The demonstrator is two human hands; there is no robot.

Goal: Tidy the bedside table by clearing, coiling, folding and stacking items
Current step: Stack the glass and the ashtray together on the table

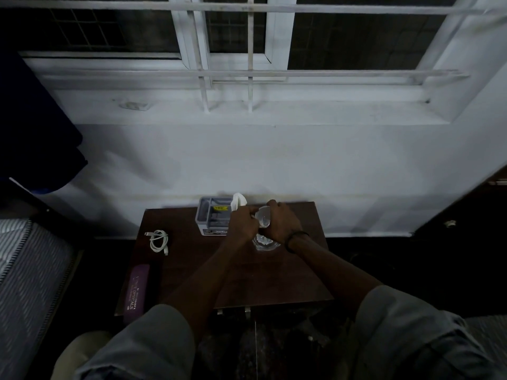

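**Two hands around a clear bottle on a dark bedside table**

Nearest the camera, two grey sleeves are pushed up to the elbows, and bare forearms reach forward over a dark brown wooden table (288, 275) with a smooth, slightly glossy top.

Along the table's near left edge lies a long, narrow purple case (137, 292) with pale lettering on its lid. Further back on the left sits a white cable (158, 240), wound into a loose round coil with both plug ends sticking out, well apart from the hands.

Toward the back of the table, right of centre, stands a clear plastic bottle (264, 231). It is transparent and ribbed, with a wider base visible below the wrists. The left hand (244, 222) is closed around its left side, and the right hand (282, 222) is closed over its top and right side, so the bottle sits between the two palms. A dark band circles the right wrist.

Just left of the hands, touching the back edge of the table, is a grey plastic organizer box (211, 218) with open compartments and a small yellow label. A crumpled white tissue (238, 201) rises from its right rear corner, close to the left fingers.

Behind the table are a white painted wall and a window with white metal bars, dark outside. A striped mattress edge shows at far left.
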